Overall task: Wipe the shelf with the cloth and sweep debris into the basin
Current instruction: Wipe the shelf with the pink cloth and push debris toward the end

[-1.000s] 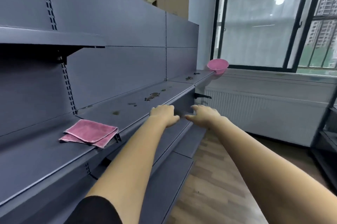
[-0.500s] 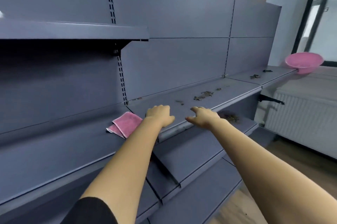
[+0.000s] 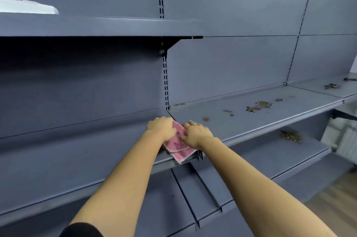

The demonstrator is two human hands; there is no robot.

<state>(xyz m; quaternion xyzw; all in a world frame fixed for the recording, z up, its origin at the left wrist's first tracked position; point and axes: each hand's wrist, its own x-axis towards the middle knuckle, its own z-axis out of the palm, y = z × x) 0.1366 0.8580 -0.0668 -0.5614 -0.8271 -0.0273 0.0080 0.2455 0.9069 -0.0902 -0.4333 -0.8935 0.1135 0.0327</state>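
The folded pink cloth lies at the front edge of the grey shelf, where two shelf boards meet. My left hand covers its left side with curled fingers. On the cloth's right side my right hand has bent fingers over the edge and its thumb on top. Brown debris is scattered along the shelf to the right, with a small spot close to my right hand and more debris on the far board. The basin is out of view.
An upper shelf overhangs at the left, held by a black bracket. A lower shelf carries another debris pile. Wooden floor and a white radiator show at the right.
The view swung left and closer, so the pink basin left the frame. Both hands moved from the shelf's front edge onto the cloth and now hold it.
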